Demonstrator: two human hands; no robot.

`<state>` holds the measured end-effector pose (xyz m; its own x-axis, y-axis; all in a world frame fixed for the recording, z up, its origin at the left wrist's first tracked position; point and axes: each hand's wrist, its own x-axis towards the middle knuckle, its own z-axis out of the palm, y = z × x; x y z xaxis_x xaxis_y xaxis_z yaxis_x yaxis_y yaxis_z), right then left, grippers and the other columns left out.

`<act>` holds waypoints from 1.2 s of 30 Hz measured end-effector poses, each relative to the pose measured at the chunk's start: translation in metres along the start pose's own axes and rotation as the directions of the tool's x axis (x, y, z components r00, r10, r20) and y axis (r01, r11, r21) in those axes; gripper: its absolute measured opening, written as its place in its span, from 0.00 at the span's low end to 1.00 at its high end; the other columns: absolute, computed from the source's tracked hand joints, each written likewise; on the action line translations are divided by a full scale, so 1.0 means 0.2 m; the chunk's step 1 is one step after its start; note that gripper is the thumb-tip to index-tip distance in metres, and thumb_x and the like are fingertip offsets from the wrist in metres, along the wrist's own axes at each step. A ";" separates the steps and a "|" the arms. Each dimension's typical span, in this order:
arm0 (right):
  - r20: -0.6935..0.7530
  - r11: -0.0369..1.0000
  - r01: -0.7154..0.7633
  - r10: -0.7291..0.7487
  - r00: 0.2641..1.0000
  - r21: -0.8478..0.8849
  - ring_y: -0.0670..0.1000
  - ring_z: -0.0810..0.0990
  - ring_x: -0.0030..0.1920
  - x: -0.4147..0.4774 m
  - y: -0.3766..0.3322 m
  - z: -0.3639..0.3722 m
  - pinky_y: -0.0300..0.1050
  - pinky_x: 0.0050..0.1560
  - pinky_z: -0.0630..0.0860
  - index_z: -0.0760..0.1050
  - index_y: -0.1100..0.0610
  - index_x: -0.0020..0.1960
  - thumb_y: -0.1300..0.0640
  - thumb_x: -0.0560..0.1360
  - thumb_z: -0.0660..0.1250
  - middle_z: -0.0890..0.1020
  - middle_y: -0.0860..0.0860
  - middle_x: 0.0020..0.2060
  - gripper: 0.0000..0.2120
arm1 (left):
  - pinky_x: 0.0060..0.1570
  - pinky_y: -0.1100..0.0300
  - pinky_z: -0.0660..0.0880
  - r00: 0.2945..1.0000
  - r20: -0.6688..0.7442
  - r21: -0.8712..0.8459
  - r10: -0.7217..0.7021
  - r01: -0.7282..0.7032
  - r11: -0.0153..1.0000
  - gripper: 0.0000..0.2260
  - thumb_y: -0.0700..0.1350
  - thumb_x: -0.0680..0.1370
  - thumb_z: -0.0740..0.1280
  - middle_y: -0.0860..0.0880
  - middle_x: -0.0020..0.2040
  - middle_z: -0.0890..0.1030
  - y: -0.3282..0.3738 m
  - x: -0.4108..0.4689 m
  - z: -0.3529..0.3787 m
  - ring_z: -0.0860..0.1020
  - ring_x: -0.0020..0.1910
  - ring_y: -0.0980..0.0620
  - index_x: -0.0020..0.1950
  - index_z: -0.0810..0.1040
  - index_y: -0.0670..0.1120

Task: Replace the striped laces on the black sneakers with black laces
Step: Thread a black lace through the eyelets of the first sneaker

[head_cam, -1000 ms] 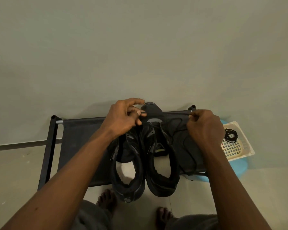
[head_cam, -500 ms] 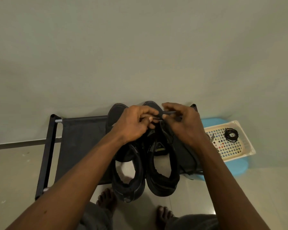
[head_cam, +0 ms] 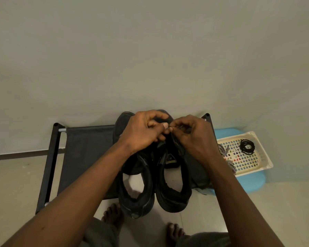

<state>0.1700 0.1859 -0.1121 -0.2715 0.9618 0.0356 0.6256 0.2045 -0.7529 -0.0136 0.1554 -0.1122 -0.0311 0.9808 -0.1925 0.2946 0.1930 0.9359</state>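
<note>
Where the sneakers (head_cam: 168, 198) sit, left hand (head_cam: 143, 134) and right hand (head_cam: 194, 138) fingers pinch a black lace (head_cam: 170, 127).

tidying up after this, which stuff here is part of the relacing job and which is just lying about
Job: black sneakers, black lace pinched by left hand and right hand, coiled black lace and striped laces in white basket.
Lying about: black shoe rack under the sneakers, blue plastic stand under the basket.
</note>
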 end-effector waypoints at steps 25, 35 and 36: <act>0.104 0.949 -0.252 0.274 0.956 -0.188 0.45 0.83 0.40 -0.04 -0.01 0.14 0.46 0.43 0.81 0.85 0.46 0.43 0.51 0.76 0.74 0.85 0.44 0.37 0.03 | 0.44 0.51 0.84 0.939 0.170 0.595 -0.300 0.145 0.791 0.15 0.56 0.76 0.71 0.51 0.28 0.84 0.02 -0.03 -0.05 0.84 0.31 0.56 0.41 0.86 0.45; 0.173 0.951 -0.308 0.302 0.938 0.012 0.44 0.82 0.34 -0.03 0.05 0.18 0.51 0.46 0.83 0.85 0.48 0.40 0.55 0.75 0.75 0.83 0.43 0.30 0.06 | 0.43 0.51 0.84 0.948 0.166 0.622 -0.273 0.114 0.775 0.14 0.55 0.75 0.73 0.53 0.28 0.83 0.02 -0.03 -0.04 0.83 0.30 0.57 0.39 0.86 0.46; 0.161 0.951 -0.308 0.305 0.939 -0.003 0.43 0.81 0.34 -0.03 0.05 0.19 0.51 0.45 0.83 0.85 0.47 0.39 0.54 0.75 0.75 0.82 0.42 0.30 0.06 | 0.43 0.51 0.84 0.950 0.167 0.633 -0.265 0.103 0.767 0.14 0.55 0.75 0.73 0.53 0.28 0.83 0.03 -0.03 -0.04 0.83 0.30 0.57 0.38 0.85 0.46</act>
<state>0.1507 0.1746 -0.1438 -0.1820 0.9359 -0.3016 0.6807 -0.1015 -0.7255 -0.0200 0.1504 -0.1039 0.0514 0.8758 -0.4799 0.8275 0.2317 0.5115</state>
